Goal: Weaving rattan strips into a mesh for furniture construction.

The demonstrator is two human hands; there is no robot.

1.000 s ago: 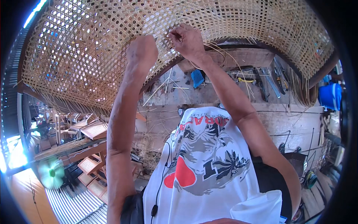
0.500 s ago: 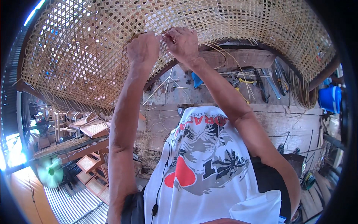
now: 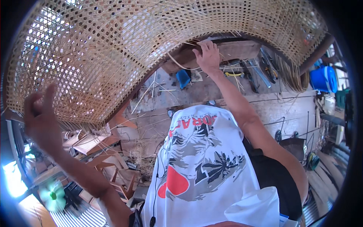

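Note:
A large woven cane panel (image 3: pixel 159 34) on a dark curved frame (image 3: pixel 143 77) fills the upper part of the view, its open mesh letting light through. My left hand (image 3: pixel 41 117) is raised over the panel's lower left corner, one finger stretched up and the others loosely bent; I see nothing held in it. At the inner curve of the frame, my right hand (image 3: pixel 209 56) lies with fingers extended and thumb apart, touching or just beside the rim. A loose cane strand (image 3: pixel 174 60) loops from the rim toward this hand; its far end is hidden.
Below the panel, a wooden bench (image 3: pixel 162 94) carries a blue object (image 3: pixel 183 78), a yellow-handled tool (image 3: pixel 234 74) and several other hand tools (image 3: pixel 261 72). A blue bucket (image 3: pixel 324 79) stands at right. At lower left are wooden furniture pieces (image 3: pixel 89 142) and a spinning fan (image 3: pixel 52 195).
My hands were together at the mesh and have parted. The left swung far left and down; the right moved right to the frame's inner rim. The view has shifted slightly.

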